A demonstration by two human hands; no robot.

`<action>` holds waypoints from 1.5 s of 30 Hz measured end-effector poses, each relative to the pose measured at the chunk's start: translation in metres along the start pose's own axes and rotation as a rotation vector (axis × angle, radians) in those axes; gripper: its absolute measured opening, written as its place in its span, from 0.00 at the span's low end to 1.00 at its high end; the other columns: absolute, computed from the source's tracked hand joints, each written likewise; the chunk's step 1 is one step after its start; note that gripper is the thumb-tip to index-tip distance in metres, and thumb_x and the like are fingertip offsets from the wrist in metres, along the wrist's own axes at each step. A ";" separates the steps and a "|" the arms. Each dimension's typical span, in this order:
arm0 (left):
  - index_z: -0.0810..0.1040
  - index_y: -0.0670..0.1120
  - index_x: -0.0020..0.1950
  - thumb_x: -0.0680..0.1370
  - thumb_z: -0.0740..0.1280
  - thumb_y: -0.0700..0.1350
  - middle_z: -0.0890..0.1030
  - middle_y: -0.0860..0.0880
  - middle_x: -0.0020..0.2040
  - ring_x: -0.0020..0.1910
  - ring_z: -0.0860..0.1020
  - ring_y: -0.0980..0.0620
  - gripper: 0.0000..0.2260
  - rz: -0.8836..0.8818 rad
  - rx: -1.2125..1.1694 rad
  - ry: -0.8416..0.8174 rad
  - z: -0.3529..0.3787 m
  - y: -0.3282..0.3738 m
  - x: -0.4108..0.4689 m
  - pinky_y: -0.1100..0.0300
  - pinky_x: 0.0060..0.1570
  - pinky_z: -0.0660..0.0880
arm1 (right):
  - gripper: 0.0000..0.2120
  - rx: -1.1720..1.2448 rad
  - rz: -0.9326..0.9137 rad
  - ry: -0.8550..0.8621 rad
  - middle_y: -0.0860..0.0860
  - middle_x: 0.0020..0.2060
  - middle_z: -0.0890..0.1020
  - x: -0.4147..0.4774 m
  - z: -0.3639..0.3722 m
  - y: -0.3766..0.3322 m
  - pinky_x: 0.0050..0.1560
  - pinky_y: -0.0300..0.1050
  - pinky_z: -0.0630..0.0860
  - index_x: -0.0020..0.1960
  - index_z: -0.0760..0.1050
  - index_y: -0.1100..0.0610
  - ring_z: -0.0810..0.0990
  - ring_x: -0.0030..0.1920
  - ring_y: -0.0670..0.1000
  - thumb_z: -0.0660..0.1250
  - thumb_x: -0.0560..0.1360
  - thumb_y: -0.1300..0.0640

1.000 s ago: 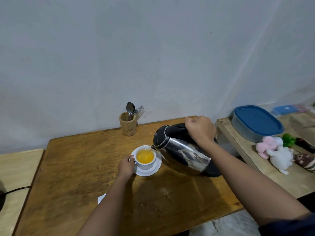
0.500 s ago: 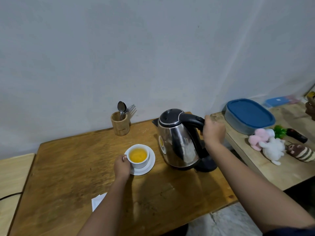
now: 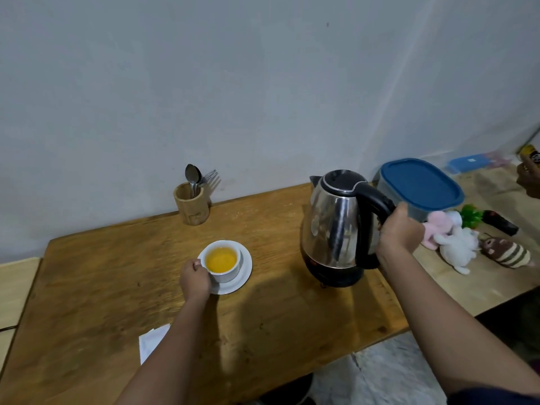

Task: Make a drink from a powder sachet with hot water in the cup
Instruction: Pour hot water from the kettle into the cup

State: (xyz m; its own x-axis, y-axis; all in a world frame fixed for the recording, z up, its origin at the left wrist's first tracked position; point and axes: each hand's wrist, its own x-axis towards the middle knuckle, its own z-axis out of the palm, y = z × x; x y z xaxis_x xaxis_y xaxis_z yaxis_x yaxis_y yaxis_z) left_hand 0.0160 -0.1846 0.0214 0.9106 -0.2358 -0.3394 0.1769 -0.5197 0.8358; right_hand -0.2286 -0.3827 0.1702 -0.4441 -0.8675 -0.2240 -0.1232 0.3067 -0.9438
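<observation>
A white paper sachet (image 3: 153,342) lies flat near the front edge of the brown wooden tabletop (image 3: 87,287), partly hidden by the left forearm. The left hand (image 3: 194,280) is curled round the handle side of a small white ceramic cup (image 3: 223,261) full of orange liquid, standing on a white saucer (image 3: 244,273). Behind it, by the wall, a round wooden holder (image 3: 191,203) carries upright metal spoons and a fork (image 3: 201,178), handles down. To the right stands an upright steel kettle with a black lid and base (image 3: 336,229); the right hand (image 3: 399,232) is clamped on its black handle. Stirring looks like the likely next step: the cutlery lies beyond the cup, nearer the left hand, with nothing between. Soft toys (image 3: 455,241) and a blue-lidded box (image 3: 419,187) sit on the neighbouring surface, clear.
</observation>
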 end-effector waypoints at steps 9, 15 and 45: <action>0.75 0.40 0.58 0.80 0.53 0.42 0.77 0.37 0.60 0.51 0.73 0.42 0.14 -0.045 -0.069 0.036 0.005 0.002 -0.004 0.54 0.48 0.67 | 0.17 0.059 0.003 0.029 0.49 0.27 0.72 0.018 -0.002 0.013 0.31 0.43 0.64 0.29 0.67 0.53 0.69 0.28 0.48 0.57 0.74 0.49; 0.74 0.39 0.59 0.80 0.53 0.42 0.77 0.37 0.60 0.58 0.74 0.38 0.14 -0.047 -0.064 0.058 0.005 0.004 -0.009 0.48 0.57 0.71 | 0.17 0.066 -0.002 -0.003 0.49 0.28 0.69 0.028 -0.004 0.012 0.30 0.42 0.61 0.29 0.64 0.54 0.66 0.27 0.47 0.57 0.76 0.52; 0.74 0.36 0.59 0.80 0.53 0.41 0.77 0.35 0.59 0.57 0.74 0.36 0.15 0.020 0.089 -0.055 -0.002 0.001 0.001 0.47 0.55 0.71 | 0.15 -0.224 -0.526 -0.245 0.54 0.40 0.75 0.050 -0.039 0.039 0.44 0.42 0.63 0.47 0.75 0.62 0.71 0.42 0.51 0.51 0.81 0.59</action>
State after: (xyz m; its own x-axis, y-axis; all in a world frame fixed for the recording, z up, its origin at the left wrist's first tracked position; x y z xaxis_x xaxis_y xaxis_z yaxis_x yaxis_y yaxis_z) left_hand 0.0176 -0.1837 0.0233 0.8912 -0.2907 -0.3482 0.1226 -0.5846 0.8020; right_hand -0.2907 -0.3989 0.1318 -0.0604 -0.9812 0.1831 -0.4652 -0.1346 -0.8749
